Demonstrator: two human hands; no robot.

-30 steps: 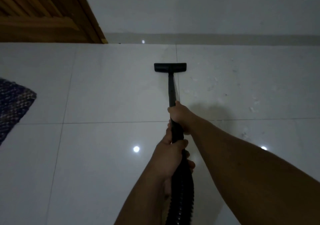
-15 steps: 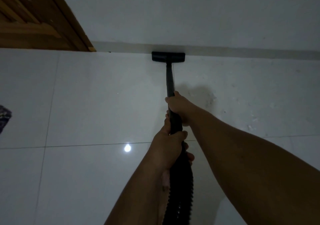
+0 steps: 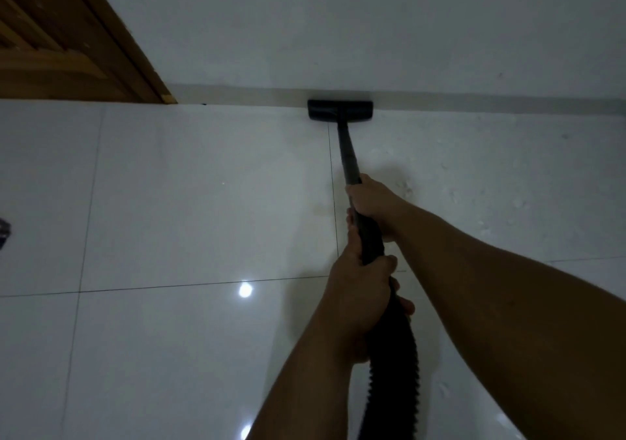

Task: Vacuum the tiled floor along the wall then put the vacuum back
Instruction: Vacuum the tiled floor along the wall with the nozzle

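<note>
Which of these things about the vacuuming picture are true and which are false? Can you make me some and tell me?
1. The black floor nozzle sits right at the skirting under the wall. True.
2. Only one hand holds the vacuum. False: the right hand grips the wand and the left hand grips the ribbed hose behind it.
3. A wooden door is at the upper left. True.
4. The floor is carpet. False: it is glossy white tile with thin joint lines.
5. The nozzle is red. False: it is black.
</note>
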